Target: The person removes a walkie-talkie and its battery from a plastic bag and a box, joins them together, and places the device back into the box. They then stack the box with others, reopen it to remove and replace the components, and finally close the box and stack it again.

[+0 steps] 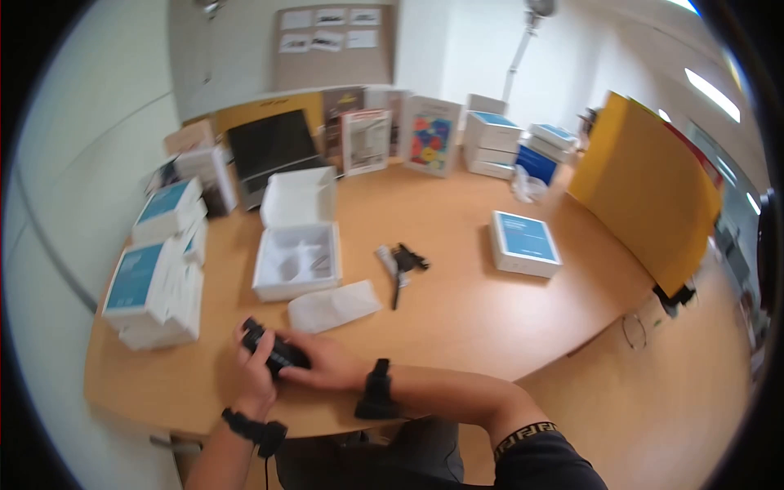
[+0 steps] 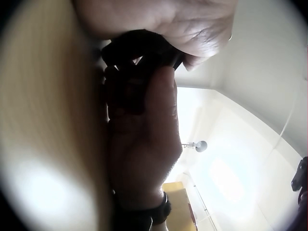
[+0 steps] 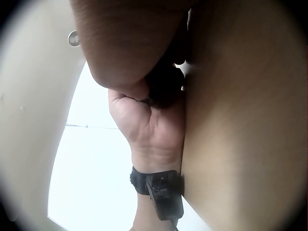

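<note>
Both hands hold a black device (image 1: 283, 354) over the front left of the table, in the head view. The left hand (image 1: 256, 367) grips its left end, while the right hand (image 1: 331, 364) pinches its right side with the thumb along the near edge. Seen from the left wrist, the device (image 2: 137, 50) is a dark shape with small gaps, between the two hands. In the right wrist view the device (image 3: 166, 86) is mostly covered by fingers. Just beyond the hands are an open white box (image 1: 296, 282) with a moulded insert and a flat white sheet (image 1: 335, 307).
A black cable bundle (image 1: 405, 260) lies mid-table. To its right sits a closed white box with a blue top (image 1: 525, 243). Stacked boxes (image 1: 151, 286) line the left edge; a laptop (image 1: 272, 143) and upright books stand behind. A yellow panel (image 1: 645, 192) borders the right side.
</note>
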Motion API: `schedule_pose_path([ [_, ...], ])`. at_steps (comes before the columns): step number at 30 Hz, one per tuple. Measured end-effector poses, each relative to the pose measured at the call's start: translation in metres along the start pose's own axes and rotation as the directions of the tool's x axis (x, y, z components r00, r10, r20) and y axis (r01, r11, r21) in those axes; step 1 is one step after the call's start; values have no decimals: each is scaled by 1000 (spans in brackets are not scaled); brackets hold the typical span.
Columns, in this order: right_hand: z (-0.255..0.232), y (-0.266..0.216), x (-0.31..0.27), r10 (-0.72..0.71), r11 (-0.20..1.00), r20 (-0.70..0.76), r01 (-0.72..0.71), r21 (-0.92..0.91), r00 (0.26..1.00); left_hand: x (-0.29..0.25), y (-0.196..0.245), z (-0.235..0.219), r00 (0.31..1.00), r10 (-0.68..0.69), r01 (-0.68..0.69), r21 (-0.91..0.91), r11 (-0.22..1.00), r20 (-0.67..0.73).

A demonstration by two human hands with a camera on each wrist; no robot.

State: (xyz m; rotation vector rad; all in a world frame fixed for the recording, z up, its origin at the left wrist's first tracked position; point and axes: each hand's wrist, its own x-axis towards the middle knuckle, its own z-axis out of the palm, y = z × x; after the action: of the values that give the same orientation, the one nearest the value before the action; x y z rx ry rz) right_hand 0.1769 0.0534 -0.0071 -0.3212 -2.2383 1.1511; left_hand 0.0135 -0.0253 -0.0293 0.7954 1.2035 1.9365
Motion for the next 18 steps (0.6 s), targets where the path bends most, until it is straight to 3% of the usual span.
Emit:
schedule_pose_path([
  [2,6,7,-1,2,999,-66,-5,-40,998,-5,13,7,999,-17,19,-52,998,33],
  [4,5,-6,-2,150,989,-75,-151,-7,986,1,1,-2,996,33,-23,-114,993,85],
  [6,3,-18,-3,200,977,-103,-206,-46,974,3,5,-8,988,32,-31,-11,999,154],
  [8,7,-19,-6,211,974,-102,-218,-58,972,-2,29,-2,992,-28,1,208,978,125],
  [11,10,-27,-16,223,955,-226,-259,-143,948,3,32,-16,989,-64,30,249,968,130],
  [12,9,-27,-19,239,953,-201,-269,-141,950,4,34,-19,995,-5,-40,433,900,103],
  [13,9,-25,-23,190,937,-204,-239,-254,960,5,34,-23,995,50,-95,604,791,92],
  [14,9,-24,-26,137,909,-202,-204,-362,970,5,34,-26,997,34,-70,604,794,71],
  [16,9,-28,-29,203,893,-157,-248,-375,967,8,33,-26,992,115,-112,742,662,47],
  [18,8,-28,-31,151,860,-145,-202,-469,978,7,46,-19,997,77,-64,772,633,19],
])
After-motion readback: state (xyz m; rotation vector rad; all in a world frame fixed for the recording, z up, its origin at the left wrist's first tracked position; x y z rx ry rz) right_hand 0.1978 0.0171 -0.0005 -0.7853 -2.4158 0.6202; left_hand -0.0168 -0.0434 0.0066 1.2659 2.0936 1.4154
